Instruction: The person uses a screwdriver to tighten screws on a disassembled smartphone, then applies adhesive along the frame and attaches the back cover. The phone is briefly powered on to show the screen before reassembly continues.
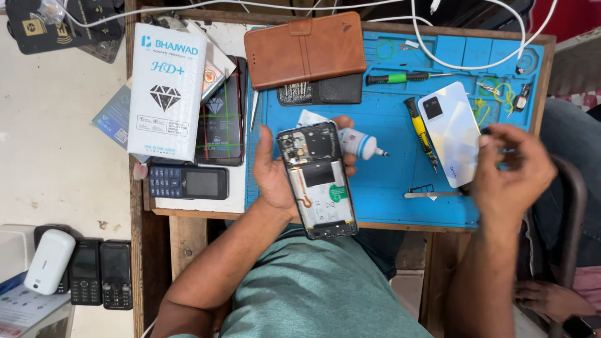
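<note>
Left hand [275,178] cups the opened smartphone [317,181] from beneath, fingers curled round its edges, holding it above the near edge of the blue mat [388,169]. Right hand [510,172] pinches the white back cover [452,133] by its near corner, to the phone's right. With the cover already off, the phone's black frame, white battery and orange flex cable lie bare; judging by this, the inside work is not yet finished.

Right hand [512,170]: motion-blurred; grip on white back cover [452,133] unclear.
Small bottle [358,143]: base hidden behind opened phone [318,179].
Left hand [278,175]: palm covered by that phone.
</note>
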